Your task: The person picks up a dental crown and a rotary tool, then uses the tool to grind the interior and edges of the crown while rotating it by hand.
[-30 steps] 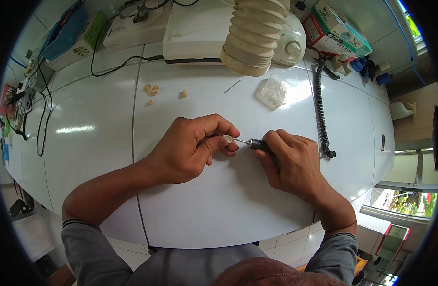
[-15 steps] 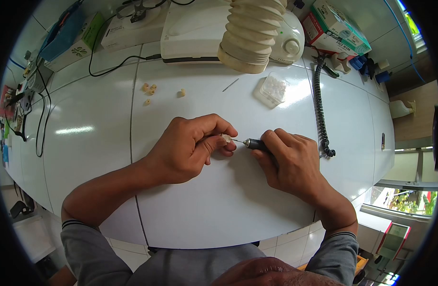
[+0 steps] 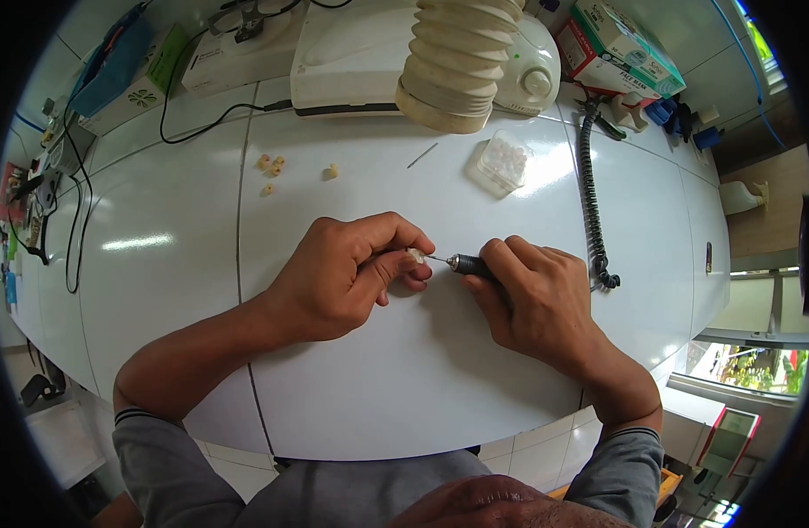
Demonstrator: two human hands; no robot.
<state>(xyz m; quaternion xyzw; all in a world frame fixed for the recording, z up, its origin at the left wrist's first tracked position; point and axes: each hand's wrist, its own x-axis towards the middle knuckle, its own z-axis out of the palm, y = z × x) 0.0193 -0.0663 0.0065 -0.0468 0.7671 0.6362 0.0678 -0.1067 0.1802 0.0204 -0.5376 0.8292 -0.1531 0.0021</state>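
I have the small tooth-shaped piece (image 3: 416, 257) close to the middle of my view, a little toward 12 o'clock from centre. It is pinched between the thumb and fingertips of the left hand (image 3: 347, 273). The piece is pale ivory with a lumpy outline. The fingers cover most of it, so I cannot read its surface. The left hand is closed tight on it and rests low over the white worktop (image 3: 158, 290).

At 3 o'clock of the piece, the right hand (image 3: 532, 304) is wrapped around a dark rotary handpiece (image 3: 470, 265) in a pen grip. Its thin bur (image 3: 438, 259) points toward 9 o'clock and, as far as I can tell, meets the edge of the piece. A black coiled cable (image 3: 589, 194) runs up the worktop toward 1 o'clock, beside the right hand.

Toward 11 o'clock, well apart from the hands, a few loose cream pieces (image 3: 271, 165) lie on the worktop. A clear plastic box (image 3: 503, 162) sits at 1 o'clock, just below the ribbed suction hose (image 3: 457, 62).

Against the frame a second ago, both grips are unchanged and the bur sits at the same spot on the piece. The hands, the box and the loose pieces have all drifted slightly toward 10 o'clock together. To me that reads as the head camera shifting, not the things moving.
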